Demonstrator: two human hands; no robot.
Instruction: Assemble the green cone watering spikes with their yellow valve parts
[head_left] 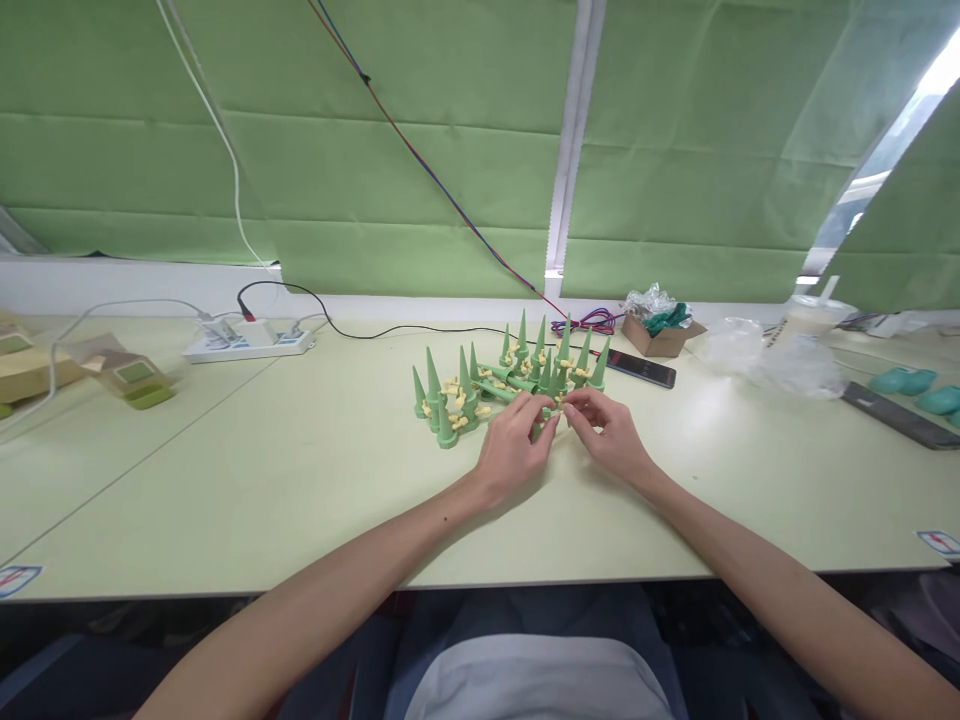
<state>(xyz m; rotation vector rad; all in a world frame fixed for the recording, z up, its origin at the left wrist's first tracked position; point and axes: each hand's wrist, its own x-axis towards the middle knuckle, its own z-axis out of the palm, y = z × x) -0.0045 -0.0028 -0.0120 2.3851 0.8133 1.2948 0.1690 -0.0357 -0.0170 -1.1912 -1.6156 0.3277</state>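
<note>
Many green cones [445, 425] with small yellow pieces [460, 392] on them stand in a cluster at the middle of the table. A few green cones lie on their sides among the upright ones. At the near edge of the cluster, my left hand [517, 445] is closed in a pinch around something small that its fingers mostly hide. Just to its right, my right hand [606, 430] also pinches, its fingertips close to those of my left hand. What sits between its fingertips is too small to make out.
Behind my right hand lies a phone [641, 368], with a cardboard box [657, 338] beyond it. A power strip [251, 343] with cables is at the back left. A cup [810, 318] and plastic bags [802, 368] stand right; a black device [900, 415] lies farther right.
</note>
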